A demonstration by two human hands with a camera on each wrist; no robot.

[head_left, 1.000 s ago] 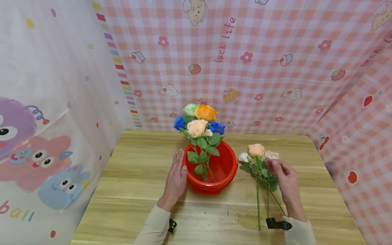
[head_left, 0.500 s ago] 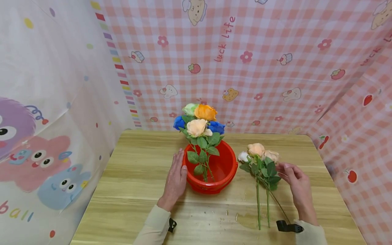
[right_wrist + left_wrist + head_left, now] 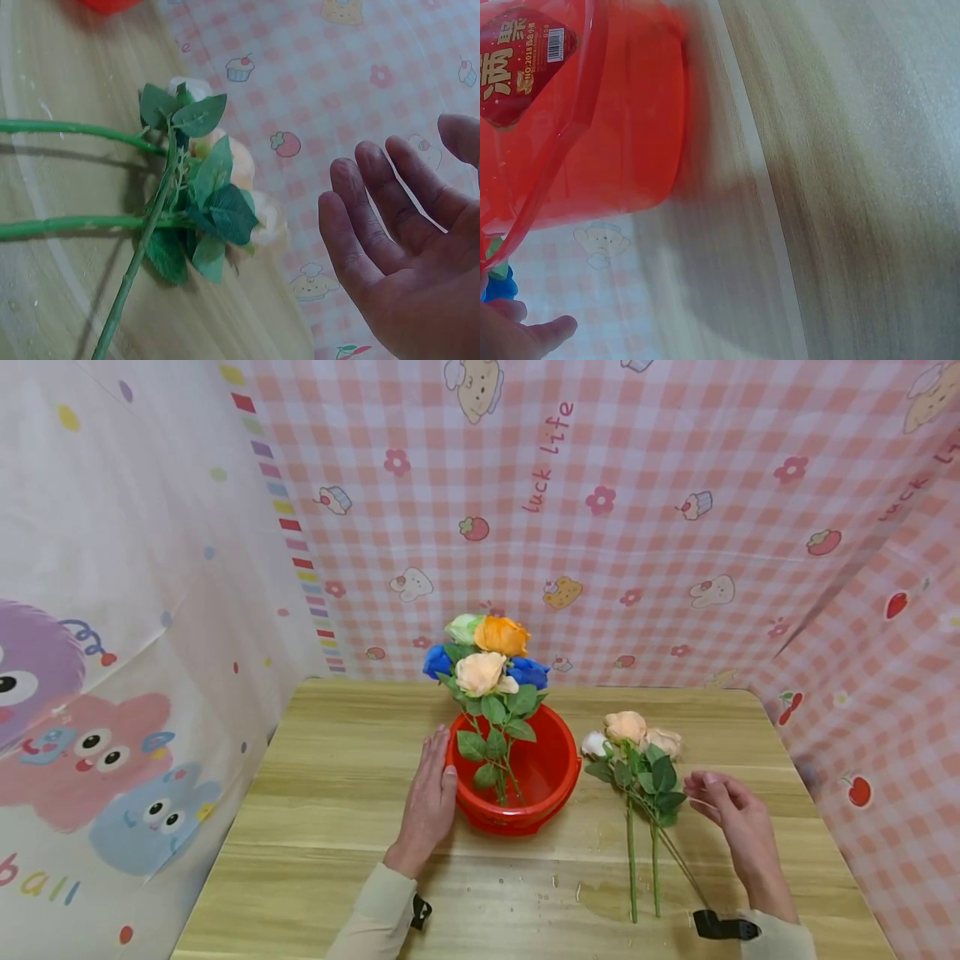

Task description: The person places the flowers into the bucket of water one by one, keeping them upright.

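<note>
A red bucket stands mid-table, holding several artificial roses: an orange rose, a pale peach rose, blue ones and a pale green one. My left hand rests flat against the bucket's left side with its fingers extended. To the right of the bucket, a small pile of roses lies on the table: a white rose and peach roses, their green stems crossing. My right hand hovers just right of their leaves, holding nothing. In the right wrist view its fingers are loosely bent and apart from the roses.
Water drops and a small puddle lie on the wooden table in front of the bucket. A checked pink cloth hangs behind the table, and a white printed cloth hangs on the left.
My right hand has drawn away from the leaves of the lying roses, moving right and slightly toward me. The left hand stays against the bucket.
</note>
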